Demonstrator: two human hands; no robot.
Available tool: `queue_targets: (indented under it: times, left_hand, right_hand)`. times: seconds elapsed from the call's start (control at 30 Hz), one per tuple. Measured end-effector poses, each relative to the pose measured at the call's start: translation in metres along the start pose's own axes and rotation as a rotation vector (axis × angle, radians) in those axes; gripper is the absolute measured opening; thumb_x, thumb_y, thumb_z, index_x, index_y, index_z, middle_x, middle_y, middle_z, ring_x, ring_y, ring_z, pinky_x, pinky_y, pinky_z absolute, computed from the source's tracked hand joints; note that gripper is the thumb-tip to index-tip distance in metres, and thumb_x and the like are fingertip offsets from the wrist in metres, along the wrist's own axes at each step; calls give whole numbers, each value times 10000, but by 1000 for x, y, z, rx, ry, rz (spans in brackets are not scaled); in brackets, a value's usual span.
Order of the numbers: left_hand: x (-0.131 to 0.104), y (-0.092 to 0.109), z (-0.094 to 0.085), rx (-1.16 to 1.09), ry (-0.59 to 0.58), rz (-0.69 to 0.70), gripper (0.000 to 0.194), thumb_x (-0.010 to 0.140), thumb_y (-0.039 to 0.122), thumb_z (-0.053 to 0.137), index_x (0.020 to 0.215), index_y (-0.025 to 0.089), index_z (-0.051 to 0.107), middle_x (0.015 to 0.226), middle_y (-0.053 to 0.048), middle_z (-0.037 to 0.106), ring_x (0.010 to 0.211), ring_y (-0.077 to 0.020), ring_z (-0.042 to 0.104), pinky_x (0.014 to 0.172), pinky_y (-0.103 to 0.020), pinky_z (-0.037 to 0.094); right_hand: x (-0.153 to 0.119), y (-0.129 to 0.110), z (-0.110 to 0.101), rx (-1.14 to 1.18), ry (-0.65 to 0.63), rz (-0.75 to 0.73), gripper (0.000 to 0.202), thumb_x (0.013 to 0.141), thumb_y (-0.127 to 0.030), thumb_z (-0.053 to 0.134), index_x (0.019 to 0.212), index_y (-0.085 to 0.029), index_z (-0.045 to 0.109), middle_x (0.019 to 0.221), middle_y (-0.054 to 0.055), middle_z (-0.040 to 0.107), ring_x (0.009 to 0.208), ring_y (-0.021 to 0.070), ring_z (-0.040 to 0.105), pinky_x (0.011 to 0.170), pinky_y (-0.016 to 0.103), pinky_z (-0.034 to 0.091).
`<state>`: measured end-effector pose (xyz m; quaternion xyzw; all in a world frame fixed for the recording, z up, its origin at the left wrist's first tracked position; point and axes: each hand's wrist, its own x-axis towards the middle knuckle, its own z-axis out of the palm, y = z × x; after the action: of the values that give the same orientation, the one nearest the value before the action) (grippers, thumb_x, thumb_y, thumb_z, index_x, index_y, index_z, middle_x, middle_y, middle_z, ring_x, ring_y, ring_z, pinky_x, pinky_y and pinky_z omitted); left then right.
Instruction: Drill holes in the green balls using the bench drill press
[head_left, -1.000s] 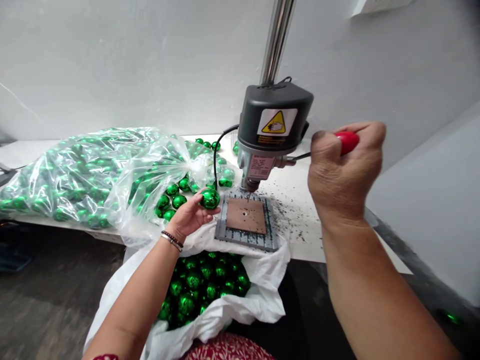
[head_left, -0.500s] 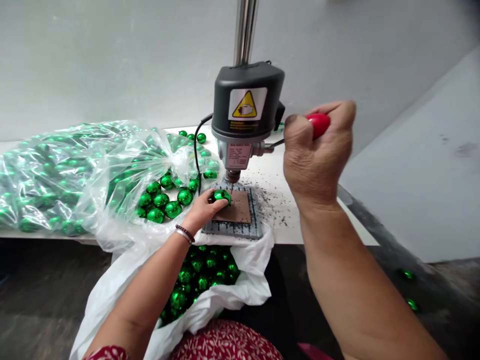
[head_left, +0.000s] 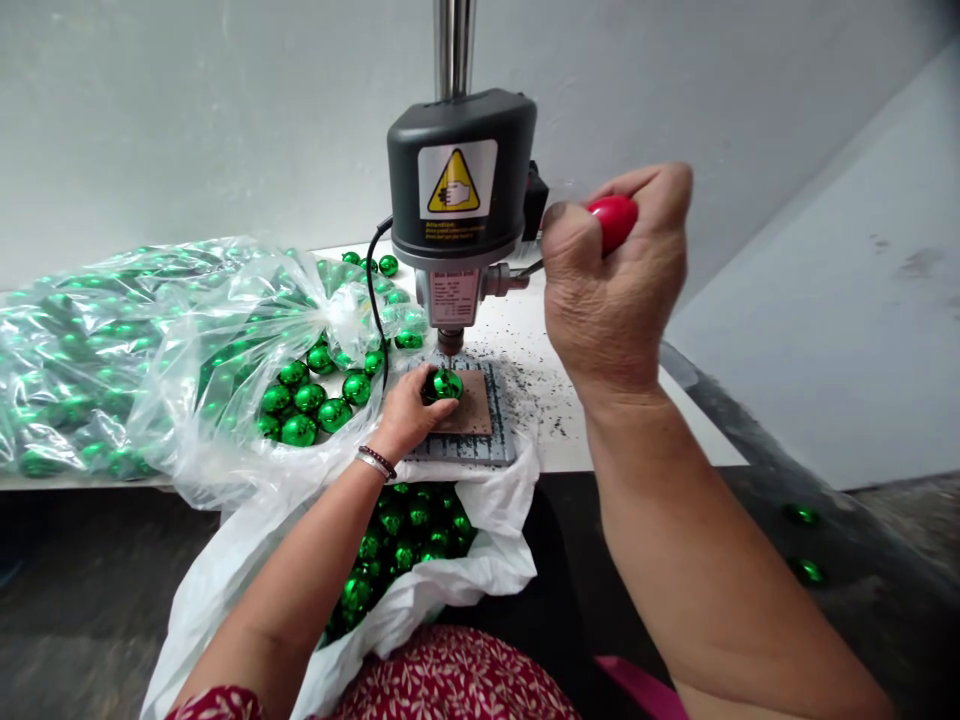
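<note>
My left hand (head_left: pixel 412 408) is closed around a shiny green bauble (head_left: pixel 448 384), thumb in front and fingers behind. The bauble is at the brown board (head_left: pixel 474 408) on the grey base plate (head_left: pixel 500 447), under the chuck (head_left: pixel 450 341) of a small bench drill (head_left: pixel 461 170). Whether the bit touches the bauble I cannot tell. My right hand (head_left: pixel 619 275) is wrapped round the red knob (head_left: pixel 615 220) of the drill's feed lever, its fingertips hidden from me.
A clear plastic bag (head_left: pixel 172 345) full of green baubles lies at left, with several loose baubles (head_left: pixel 309 398) beside it. A white sack (head_left: pixel 495 572) below the table edge holds more. Dark shavings (head_left: pixel 551 400) litter the white table. Two baubles (head_left: pixel 810 570) lie at far right on the floor.
The view has shifted, so the drill appears further left. My left hand has brought the bauble in under the chuck. My right hand still grips the red knob.
</note>
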<state>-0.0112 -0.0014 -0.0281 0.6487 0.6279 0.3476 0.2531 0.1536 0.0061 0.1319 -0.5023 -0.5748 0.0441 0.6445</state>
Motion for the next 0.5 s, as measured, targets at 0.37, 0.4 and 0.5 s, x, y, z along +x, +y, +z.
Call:
queue_targets:
  times: [0.37, 0.4, 0.5]
  left_hand:
    - [-6, 11, 5, -68, -14, -10, 373, 761, 307, 720, 1103, 184, 640, 940, -30, 708, 874, -197, 629, 840, -314, 487]
    - [-6, 11, 5, -60, -3, -21, 385, 757, 306, 723, 1112, 184, 638, 952, -35, 711, 882, -201, 633, 845, -319, 488]
    - [-6, 12, 6, -35, 0, -41, 418, 756, 306, 729, 1146, 189, 635, 1011, -48, 720, 926, -216, 645, 866, -329, 491]
  right_hand:
    - [-4, 7, -1, -5, -20, -36, 129, 883, -194, 496, 866, -172, 370, 816, -42, 385, 716, 4, 419, 816, 189, 477]
    - [-4, 8, -1, -10, -22, -47, 126, 888, -209, 492, 875, -172, 372, 824, -38, 388, 728, 6, 428, 824, 191, 478]
    - [-6, 10, -1, -13, -20, -73, 136, 894, -240, 487, 883, -175, 369, 832, -33, 392, 740, 11, 431, 817, 189, 477]
